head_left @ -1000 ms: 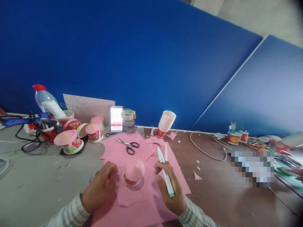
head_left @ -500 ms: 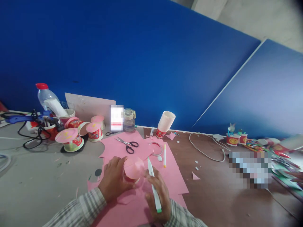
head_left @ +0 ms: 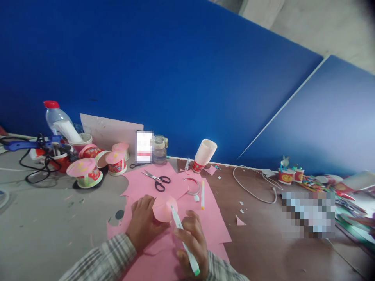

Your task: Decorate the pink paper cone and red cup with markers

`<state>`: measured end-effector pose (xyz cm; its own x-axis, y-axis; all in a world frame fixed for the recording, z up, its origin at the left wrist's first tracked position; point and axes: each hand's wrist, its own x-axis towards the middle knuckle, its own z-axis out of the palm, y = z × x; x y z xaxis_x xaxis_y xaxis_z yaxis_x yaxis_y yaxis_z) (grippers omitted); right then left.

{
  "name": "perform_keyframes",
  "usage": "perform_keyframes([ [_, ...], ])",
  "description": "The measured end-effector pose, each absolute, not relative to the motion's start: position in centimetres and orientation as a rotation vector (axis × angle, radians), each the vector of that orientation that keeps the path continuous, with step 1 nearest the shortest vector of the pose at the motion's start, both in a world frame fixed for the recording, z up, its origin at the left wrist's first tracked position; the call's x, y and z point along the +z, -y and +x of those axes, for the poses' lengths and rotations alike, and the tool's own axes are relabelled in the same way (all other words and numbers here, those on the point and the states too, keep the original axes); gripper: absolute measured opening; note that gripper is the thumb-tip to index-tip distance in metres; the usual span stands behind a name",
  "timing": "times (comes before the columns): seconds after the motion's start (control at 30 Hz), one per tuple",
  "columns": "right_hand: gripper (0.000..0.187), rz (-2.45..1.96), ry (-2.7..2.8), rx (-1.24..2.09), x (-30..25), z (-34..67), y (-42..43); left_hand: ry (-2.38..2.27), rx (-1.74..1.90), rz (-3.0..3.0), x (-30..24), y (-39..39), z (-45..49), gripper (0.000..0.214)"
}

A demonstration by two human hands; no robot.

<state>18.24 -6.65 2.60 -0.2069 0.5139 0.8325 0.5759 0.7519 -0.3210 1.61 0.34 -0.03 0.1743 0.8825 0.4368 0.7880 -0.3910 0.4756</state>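
Note:
My left hand [head_left: 147, 224] is closed around a paper cup topped with a pink paper disc [head_left: 164, 208]; the cup's body is mostly hidden behind my fingers and the disc. In my right hand [head_left: 191, 238] a white marker with a green end [head_left: 185, 242] is gripped, its tip over the disc's right part. Whether the tip touches the paper I cannot tell. Under both hands lie pink paper sheets [head_left: 211, 222]. Beyond them rest black-handled scissors [head_left: 158, 180], a roll of clear tape [head_left: 192, 186] and a white marker with a yellow end [head_left: 202, 195].
Pink-topped paper cups [head_left: 116, 163] stand at the left, near a clear bottle [head_left: 58, 117] with a red cap. A stack of white cups [head_left: 205, 151] leans by the blue partition [head_left: 175, 78]. A white cable [head_left: 254, 193] and paper scraps [head_left: 240, 221] lie at right.
My right hand has tilted the marker and brought its tip left and down over the pink disc. The left hand keeps its hold on the cup. The view has shifted slightly.

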Motion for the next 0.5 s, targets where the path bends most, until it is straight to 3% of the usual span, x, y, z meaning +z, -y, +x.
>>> perform_keyframes([
  [0.5,0.032,-0.86,1.869,-0.017,2.43,18.25,6.57,-1.617,1.048,2.341,-0.29,-0.26,1.48,0.05],
])
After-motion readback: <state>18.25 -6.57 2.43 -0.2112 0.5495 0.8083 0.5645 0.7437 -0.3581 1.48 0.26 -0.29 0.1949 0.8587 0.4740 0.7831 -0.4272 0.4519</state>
